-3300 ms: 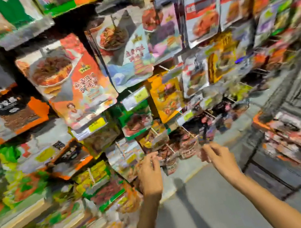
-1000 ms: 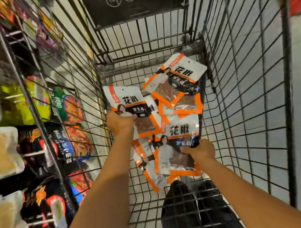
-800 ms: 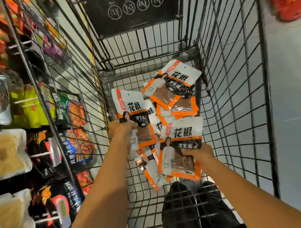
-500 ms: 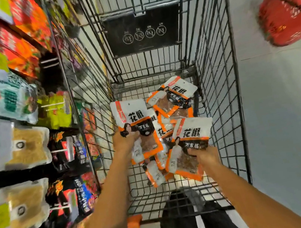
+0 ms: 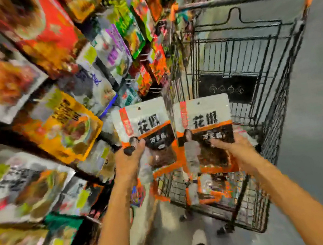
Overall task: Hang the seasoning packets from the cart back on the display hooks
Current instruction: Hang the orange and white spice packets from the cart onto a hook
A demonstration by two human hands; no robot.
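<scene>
Above the wire cart (image 5: 254, 68), the left hand (image 5: 129, 164) and right hand (image 5: 238, 150) each grip an upright Sichuan-pepper packet, the left packet (image 5: 143, 123) and the right packet (image 5: 204, 115) side by side.

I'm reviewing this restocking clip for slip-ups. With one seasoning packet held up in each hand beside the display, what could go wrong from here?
The left hand grips the left packet and the right hand grips the right packet, so neither is free to part the crowded display.
Each grip sits low, far from the hang hole, so the top may flop and miss.
</scene>
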